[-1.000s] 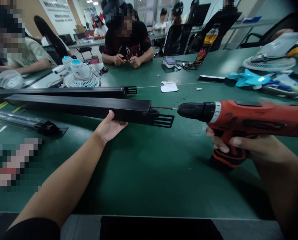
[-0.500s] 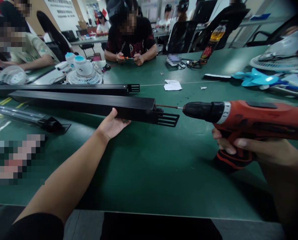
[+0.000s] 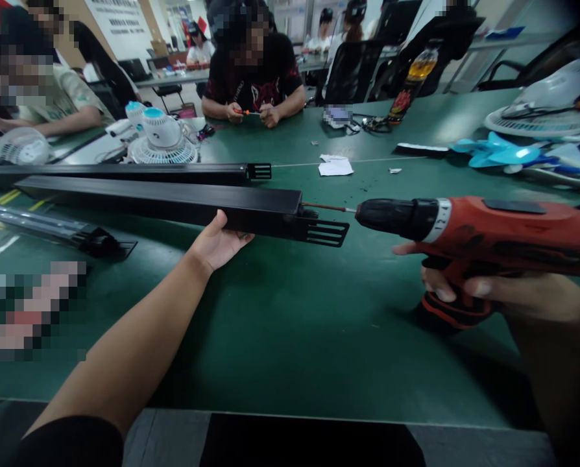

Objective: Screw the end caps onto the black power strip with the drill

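Note:
My left hand [image 3: 220, 241] grips a long black rectangular housing [image 3: 173, 198] near its right end, thumb on the near side and fingers underneath. A flat slotted tab [image 3: 326, 232] sticks out from that end. In my right hand [image 3: 484, 288] is a red and black cordless drill [image 3: 504, 227], held level by its handle, with the index finger stretched forward off the trigger area. Its long thin bit [image 3: 329, 207] points left and reaches the end of the housing; the contact at the tip is hidden.
Behind lies a second black housing [image 3: 163, 171]. Left are a clear strip-like part [image 3: 41, 219] and white fan parts [image 3: 163, 136]. A paper scrap [image 3: 336, 165], drink bottle [image 3: 414, 84] and blue fan blades [image 3: 499, 150] lie farther back. A person opposite [image 3: 255, 71] holds an orange-handled screwdriver.
My right index finger has straightened forward from around the drill's trigger. The drill sits almost where it was, its body very slightly lower. The left hand and housing have hardly moved.

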`<state>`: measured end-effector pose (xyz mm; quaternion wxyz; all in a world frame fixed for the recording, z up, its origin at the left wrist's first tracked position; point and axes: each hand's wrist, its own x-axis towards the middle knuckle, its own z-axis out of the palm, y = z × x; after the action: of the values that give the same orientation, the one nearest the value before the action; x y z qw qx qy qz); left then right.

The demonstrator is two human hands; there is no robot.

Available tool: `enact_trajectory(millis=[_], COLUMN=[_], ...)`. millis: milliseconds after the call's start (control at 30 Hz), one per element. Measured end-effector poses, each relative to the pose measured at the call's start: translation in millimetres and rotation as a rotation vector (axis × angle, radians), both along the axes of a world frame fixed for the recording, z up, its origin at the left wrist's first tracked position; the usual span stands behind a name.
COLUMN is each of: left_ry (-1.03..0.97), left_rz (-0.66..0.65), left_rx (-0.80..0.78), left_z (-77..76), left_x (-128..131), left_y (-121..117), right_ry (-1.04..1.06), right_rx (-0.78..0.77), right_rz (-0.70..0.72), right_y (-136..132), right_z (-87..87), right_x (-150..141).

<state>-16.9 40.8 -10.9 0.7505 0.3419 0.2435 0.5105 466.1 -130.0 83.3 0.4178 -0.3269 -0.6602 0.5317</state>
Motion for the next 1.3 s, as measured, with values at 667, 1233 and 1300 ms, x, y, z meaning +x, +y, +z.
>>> enact_trajectory(millis=[667,1233,1300], left_ry=[0.02,0.014,0.008], left_rz=[0.021,0.012,0.012], left_rx=[0.008,-0.034,-0.038], left_z=[3.5,5.9,6.6], left_x=[2.1,1.9,2.5], left_y=[-3.6,-5.1,-5.7], right_ry=[-0.034,0.039,0.039], right_rx=[0.025,0.013,-0.028], right_rz=[-0.045,0.097,0.097], right_y=[1.5,4.8,3.8], right_z=[7.2,1.9,4.5], right_x=[-10.4,-3.6,-4.4])
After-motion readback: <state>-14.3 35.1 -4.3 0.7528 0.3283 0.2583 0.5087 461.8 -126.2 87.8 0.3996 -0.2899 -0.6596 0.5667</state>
